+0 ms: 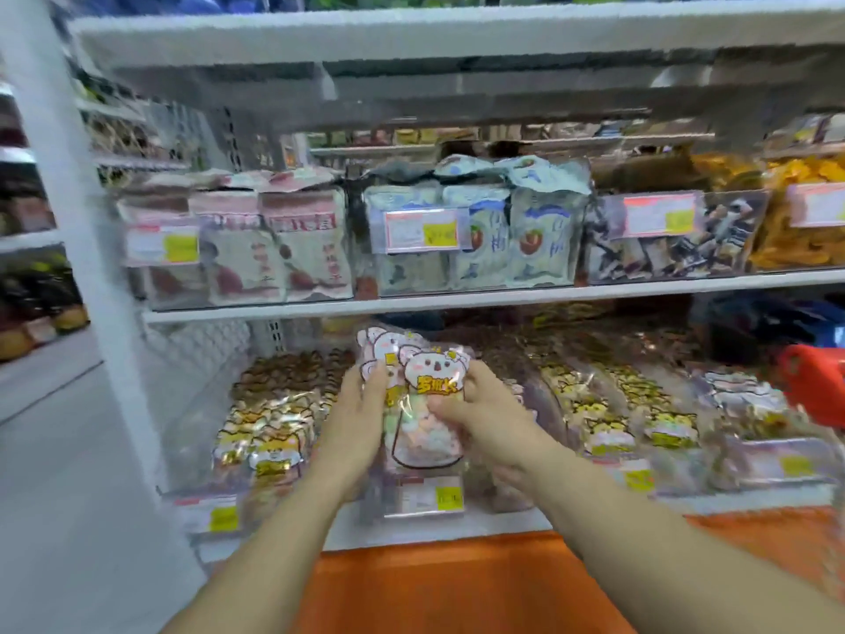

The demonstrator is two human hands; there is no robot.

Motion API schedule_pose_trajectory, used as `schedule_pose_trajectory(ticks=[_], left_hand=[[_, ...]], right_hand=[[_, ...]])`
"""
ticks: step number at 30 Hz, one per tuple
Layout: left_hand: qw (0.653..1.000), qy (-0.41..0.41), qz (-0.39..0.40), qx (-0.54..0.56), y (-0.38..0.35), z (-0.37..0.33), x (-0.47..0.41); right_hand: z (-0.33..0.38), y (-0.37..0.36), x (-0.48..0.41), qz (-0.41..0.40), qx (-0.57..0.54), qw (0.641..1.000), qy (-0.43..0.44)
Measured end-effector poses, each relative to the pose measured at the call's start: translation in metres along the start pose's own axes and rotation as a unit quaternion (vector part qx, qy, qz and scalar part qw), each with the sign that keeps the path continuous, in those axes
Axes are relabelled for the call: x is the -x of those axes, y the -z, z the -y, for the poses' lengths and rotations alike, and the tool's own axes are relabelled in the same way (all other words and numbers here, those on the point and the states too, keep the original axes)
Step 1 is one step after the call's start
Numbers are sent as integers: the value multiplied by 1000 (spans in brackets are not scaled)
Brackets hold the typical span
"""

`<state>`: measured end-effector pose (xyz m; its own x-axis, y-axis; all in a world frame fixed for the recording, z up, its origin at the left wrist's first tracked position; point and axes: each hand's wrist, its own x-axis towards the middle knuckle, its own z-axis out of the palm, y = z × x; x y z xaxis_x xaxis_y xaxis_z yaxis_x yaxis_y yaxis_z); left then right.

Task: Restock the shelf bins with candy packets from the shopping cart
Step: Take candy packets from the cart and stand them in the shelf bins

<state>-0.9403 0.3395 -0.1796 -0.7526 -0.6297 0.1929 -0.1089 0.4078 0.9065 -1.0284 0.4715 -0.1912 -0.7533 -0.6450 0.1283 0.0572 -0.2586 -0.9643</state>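
Scanning from the left: white shelf post (pixel 68 221) runs top to bottom. Beside it on the lower shelf (pixel 503 521) sits a clear bin (pixel 196 450) with yellow-label packets (pixel 270 446) at the front and brown packets (pixel 292 368) behind.

Left hand (pixel 361 414) holds the left edge of the candy packets (pixel 427 432), thumb on the front and fingers going behind. The bunch is pink, with bear faces and pastel sweets inside. It stands upright above the middle bin (pixel 411 501), which carries a price tag (pixel 432 494) on its front. Whether the packets touch the bin, can't tell: blurred.

Right hand (pixel 480 414) grips the right edge, thumb across the front and fingers curled round the back. Both hands are closed on the same bunch.

Further right on the lower shelf lie more yellow-label bags (pixel 640 418), then pale bags (pixel 740 395). A red object (pixel 814 386) sits at the frame's right edge, too blurred to identify.

Upper shelf bins: red-and-white packs (pixel 274 253), blue-and-white packs (pixel 526 240), dark wrapped pieces (pixel 713 249), orange snacks (pixel 786 249). An orange surface (pixel 434 588) lies below the forearms.
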Motion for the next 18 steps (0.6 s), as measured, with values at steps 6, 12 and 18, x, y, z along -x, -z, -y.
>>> schedule_pose_trajectory(ticks=[6,12,18], left_hand=[[976,-42,19,-214,3,24,-53],[957,-72,62,-275,-10,42,-74],[862,-111,142,-474,-9,46,-79]], right_hand=[[-43,6,-50,-26,-83,996,-28],[-45,36,-65,-36,205,978,-21],[-55,32,-52,18,431,901,-40]])
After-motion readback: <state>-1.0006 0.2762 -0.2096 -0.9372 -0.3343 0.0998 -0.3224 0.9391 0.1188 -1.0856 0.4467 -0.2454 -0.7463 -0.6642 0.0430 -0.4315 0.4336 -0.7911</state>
